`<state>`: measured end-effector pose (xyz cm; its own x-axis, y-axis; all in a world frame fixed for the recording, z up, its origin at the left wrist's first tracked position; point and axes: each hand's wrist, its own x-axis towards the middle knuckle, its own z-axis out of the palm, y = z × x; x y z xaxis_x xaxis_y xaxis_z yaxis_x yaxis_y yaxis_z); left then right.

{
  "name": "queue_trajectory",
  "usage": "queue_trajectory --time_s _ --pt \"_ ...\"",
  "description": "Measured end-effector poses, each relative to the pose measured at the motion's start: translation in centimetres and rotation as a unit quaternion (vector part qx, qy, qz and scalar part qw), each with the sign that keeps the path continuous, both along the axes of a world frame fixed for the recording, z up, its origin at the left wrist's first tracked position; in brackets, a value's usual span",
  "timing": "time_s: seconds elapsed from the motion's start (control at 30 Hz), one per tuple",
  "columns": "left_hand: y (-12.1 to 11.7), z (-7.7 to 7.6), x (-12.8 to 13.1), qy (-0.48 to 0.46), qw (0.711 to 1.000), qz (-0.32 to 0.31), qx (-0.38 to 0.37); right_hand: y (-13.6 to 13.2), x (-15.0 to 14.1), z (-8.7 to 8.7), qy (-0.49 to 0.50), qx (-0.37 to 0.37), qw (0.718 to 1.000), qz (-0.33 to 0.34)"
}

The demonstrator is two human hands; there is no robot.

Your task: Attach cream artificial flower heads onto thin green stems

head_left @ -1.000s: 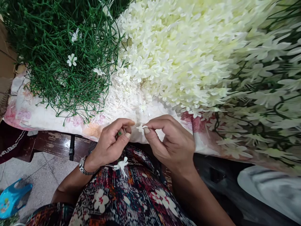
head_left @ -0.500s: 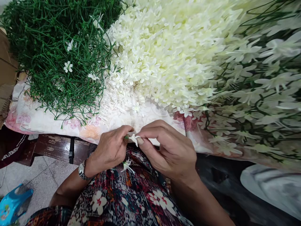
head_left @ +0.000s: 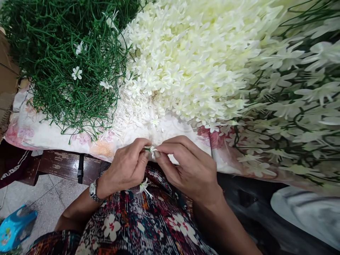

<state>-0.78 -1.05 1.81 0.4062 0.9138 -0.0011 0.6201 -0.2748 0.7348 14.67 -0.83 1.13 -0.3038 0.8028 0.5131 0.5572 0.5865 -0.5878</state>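
Observation:
My left hand (head_left: 130, 166), a watch on its wrist, pinches a thin green artificial stem just above the table's front edge. Facing it, my right hand (head_left: 190, 170) grips a small white artificial flower (head_left: 152, 151) between thumb and forefinger, at the stem's tip. The fingers of both hands nearly meet, and they partly cover the flower and stem. Below my left palm hangs a second white flower (head_left: 144, 186), in front of my patterned clothing. Beyond the hands lie a heap of loose white blossoms (head_left: 196, 67) and a pile of green stems (head_left: 71, 67).
White thread-like pieces (head_left: 132, 111) lie between the two piles on a floral cloth (head_left: 47, 136). Finished-looking flower sprays (head_left: 292, 106) crowd the right side. A cardboard box (head_left: 7, 78) stands at far left, and a blue plastic stool (head_left: 17, 226) on the floor.
My hands have drawn closer together. The white flower has turned and sits nearer my left fingertips, against the stem. The second flower still hangs below my left hand.

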Motion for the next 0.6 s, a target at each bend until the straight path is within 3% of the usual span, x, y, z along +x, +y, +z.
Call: queue_trajectory --time_s 0.17,0.43,0.6 --pt "-0.1 -0.8 -0.1 -0.112 0.992 0.050 0.026 0.2 -0.1 -0.4 0.049 -0.031 0.998 -0.008" --pt "0.0 -1.5 0.0 -0.183 0.979 0.086 -0.034 0.2 -0.2 -0.3 0.054 -0.075 0.996 0.018" --pt "-0.1 -1.6 -0.2 -0.183 0.979 0.085 0.003 0.4 -0.1 -0.1 0.031 -0.083 0.996 0.031"
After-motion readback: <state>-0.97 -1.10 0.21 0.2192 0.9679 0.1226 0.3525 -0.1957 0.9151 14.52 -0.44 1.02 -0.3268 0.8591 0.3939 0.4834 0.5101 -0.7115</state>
